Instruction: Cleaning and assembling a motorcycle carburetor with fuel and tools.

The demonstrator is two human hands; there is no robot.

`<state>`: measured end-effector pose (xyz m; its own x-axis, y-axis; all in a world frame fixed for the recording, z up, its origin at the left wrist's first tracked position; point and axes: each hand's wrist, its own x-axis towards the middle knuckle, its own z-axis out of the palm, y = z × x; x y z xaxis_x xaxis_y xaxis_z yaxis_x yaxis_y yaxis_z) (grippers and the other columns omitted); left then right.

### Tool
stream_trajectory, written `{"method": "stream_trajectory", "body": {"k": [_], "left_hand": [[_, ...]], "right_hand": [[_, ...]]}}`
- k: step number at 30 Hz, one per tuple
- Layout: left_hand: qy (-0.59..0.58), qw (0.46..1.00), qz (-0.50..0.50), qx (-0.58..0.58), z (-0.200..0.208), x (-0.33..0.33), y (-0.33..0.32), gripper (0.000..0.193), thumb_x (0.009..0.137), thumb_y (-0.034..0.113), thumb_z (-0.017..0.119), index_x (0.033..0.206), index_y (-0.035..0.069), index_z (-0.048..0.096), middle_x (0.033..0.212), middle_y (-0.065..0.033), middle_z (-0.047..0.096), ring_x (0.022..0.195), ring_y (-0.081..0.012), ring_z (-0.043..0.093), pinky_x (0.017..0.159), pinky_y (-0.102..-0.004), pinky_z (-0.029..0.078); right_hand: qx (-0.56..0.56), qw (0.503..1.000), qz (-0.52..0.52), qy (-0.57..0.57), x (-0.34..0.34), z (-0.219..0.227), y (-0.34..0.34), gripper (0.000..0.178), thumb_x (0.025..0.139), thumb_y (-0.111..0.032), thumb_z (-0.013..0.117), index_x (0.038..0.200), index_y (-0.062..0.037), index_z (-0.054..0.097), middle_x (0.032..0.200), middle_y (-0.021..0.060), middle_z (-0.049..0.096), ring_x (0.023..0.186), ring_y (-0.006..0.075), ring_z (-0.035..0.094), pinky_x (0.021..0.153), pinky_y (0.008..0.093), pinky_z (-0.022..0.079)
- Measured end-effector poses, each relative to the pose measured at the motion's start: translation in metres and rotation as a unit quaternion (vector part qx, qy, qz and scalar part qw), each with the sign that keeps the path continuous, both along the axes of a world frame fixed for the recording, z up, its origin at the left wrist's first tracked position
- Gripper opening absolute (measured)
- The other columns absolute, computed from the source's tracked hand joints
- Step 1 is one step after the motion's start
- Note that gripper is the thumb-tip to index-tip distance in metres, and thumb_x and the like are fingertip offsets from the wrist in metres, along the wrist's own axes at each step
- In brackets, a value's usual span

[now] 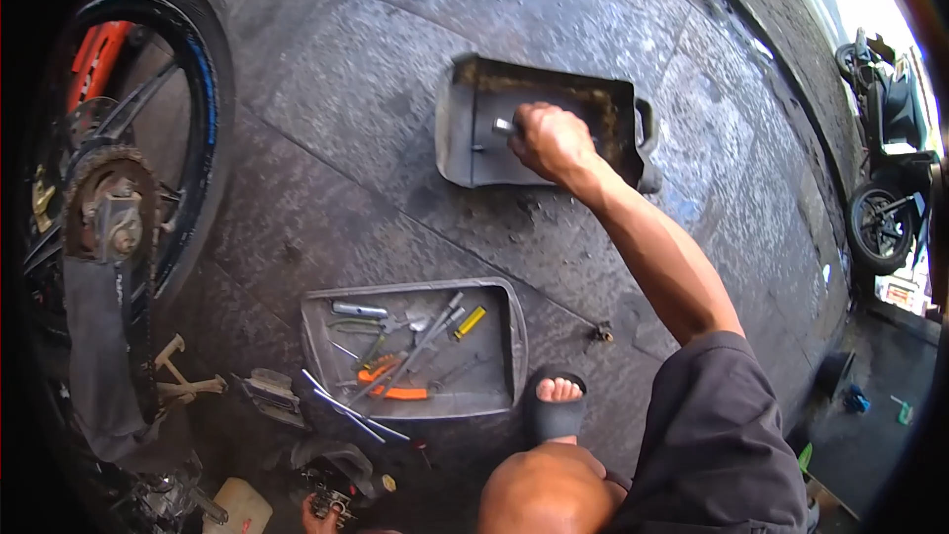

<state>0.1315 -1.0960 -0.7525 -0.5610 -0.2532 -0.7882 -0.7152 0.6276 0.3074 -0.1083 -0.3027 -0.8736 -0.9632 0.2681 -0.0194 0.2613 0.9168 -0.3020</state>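
Note:
My right hand (556, 141) is closed in a fist over a shallow basin cut from a plastic canister (457, 129). A short silvery metal piece (504, 127) sticks out of the fist; the rest of it is hidden by my fingers. Dark, brownish grime coats the inner wall of the basin. At the lower edge, my left hand (318, 516) is only partly visible. Its fingers are bent around a small dark and metallic mechanical part (331, 502), whose kind I cannot make out in the shadow.
A grey tool tray (519, 356) holds orange-handled pliers (400, 392), a yellow-handled screwdriver (471, 323) and several wrenches. On the left stands a motorcycle wheel (213, 129) with chain and sprocket. A small brass-coloured part (602, 332) lies on the floor. Motorcycles (885, 178) are parked far right.

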Motion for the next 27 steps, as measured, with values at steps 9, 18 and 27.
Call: {"method": "stream_trajectory", "body": {"k": [9,18,27], "left_hand": [[-0.001,0.999,-0.03,0.022,-0.023,0.01,-0.037,0.062,0.092,0.013,0.073,0.146,0.008,0.045,0.094,-0.0102,0.068,0.072,-0.0179,0.064,0.059,-0.0324,0.053],[0.002,0.987,-0.154,-0.037,-0.017,-0.006,-0.035,0.057,0.093,0.022,0.072,0.143,0.007,0.05,0.119,-0.0147,0.062,0.091,-0.0243,0.063,0.072,-0.0377,0.055],[-0.029,0.995,-0.089,-0.02,-0.023,-0.002,-0.045,0.056,0.094,0.016,0.071,0.145,0.013,0.047,0.099,-0.0107,0.066,0.067,-0.017,0.06,0.055,-0.031,0.052]], "right_hand": [[-0.157,0.818,-0.519,-0.192,0.298,0.043,-0.08,0.035,0.082,-0.029,0.077,0.088,0.0034,0.064,0.072,0.0164,0.066,0.068,0.0239,0.066,0.065,0.0387,0.052],[-0.134,0.869,-0.467,-0.095,0.368,0.009,-0.113,0.036,0.086,-0.019,0.076,0.113,-0.0009,0.06,0.07,0.0096,0.061,0.062,0.0229,0.06,0.061,0.0383,0.05],[-0.185,0.911,-0.349,-0.115,0.367,0.013,-0.171,0.068,0.085,-0.007,0.064,0.149,-0.0091,0.045,0.084,0.0167,0.067,0.071,0.0321,0.068,0.068,0.0437,0.055]]}}
